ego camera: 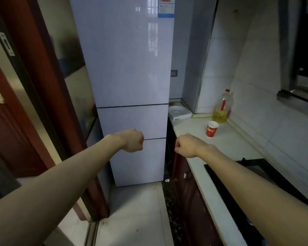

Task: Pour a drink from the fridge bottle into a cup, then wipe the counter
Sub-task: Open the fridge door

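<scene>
A tall pale-blue fridge [130,68] stands straight ahead with all three of its doors closed. A red and white paper cup [212,129] stands upright on the white counter [228,150] to the right of the fridge. My left hand [133,140] is held out as a fist in front of the lower fridge doors, holding nothing. My right hand [185,146] is also a fist, over the counter's left edge, left of and nearer than the cup. No drink bottle from the fridge is in sight.
A large oil bottle [223,107] with a red cap stands behind the cup by the tiled wall. A white plastic piece [178,112] lies in the counter's back corner. A black cooktop [256,181] fills the near counter. A dark red door frame [43,96] is at my left.
</scene>
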`<state>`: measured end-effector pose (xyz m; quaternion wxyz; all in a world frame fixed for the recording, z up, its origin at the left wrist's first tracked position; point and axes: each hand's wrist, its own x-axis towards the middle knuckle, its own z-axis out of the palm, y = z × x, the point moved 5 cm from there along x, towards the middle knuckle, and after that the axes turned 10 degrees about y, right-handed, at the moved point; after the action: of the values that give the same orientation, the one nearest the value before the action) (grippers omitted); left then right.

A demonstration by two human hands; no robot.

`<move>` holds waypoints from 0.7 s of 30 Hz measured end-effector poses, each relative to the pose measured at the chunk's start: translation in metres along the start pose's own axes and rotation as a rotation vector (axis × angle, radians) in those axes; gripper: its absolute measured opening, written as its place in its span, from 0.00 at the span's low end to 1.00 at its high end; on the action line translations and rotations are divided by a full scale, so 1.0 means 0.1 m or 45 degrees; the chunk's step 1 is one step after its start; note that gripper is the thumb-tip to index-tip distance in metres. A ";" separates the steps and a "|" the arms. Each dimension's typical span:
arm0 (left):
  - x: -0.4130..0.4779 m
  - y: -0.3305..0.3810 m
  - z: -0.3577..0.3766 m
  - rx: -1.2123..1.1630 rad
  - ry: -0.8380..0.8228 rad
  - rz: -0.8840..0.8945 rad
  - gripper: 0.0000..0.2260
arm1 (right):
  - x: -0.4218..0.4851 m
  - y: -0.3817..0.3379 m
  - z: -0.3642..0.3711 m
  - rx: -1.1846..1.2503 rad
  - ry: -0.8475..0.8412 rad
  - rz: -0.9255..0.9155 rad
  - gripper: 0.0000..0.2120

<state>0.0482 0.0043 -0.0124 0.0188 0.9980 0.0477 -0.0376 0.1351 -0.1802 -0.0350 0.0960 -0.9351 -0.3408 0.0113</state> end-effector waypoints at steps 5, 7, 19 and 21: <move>0.49 -0.39 -0.03 -0.012 -0.029 0.021 0.13 | 0.54 -0.05 -0.02 0.017 -0.024 0.112 0.14; 0.70 -0.54 -0.10 -0.014 -0.010 0.050 0.13 | 0.78 -0.09 -0.04 0.026 -0.002 0.132 0.13; 1.53 -1.39 -0.05 -0.054 -0.114 0.062 0.14 | 1.94 -0.32 0.11 0.024 -0.048 0.152 0.13; 1.68 -1.51 -0.04 -0.075 -0.121 0.048 0.14 | 2.15 -0.33 0.13 0.033 -0.052 0.137 0.13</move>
<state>0.2008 0.1708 -0.0268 0.0509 0.9948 0.0290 -0.0830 0.2782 -0.0152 -0.0322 0.1004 -0.9504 -0.2916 0.0400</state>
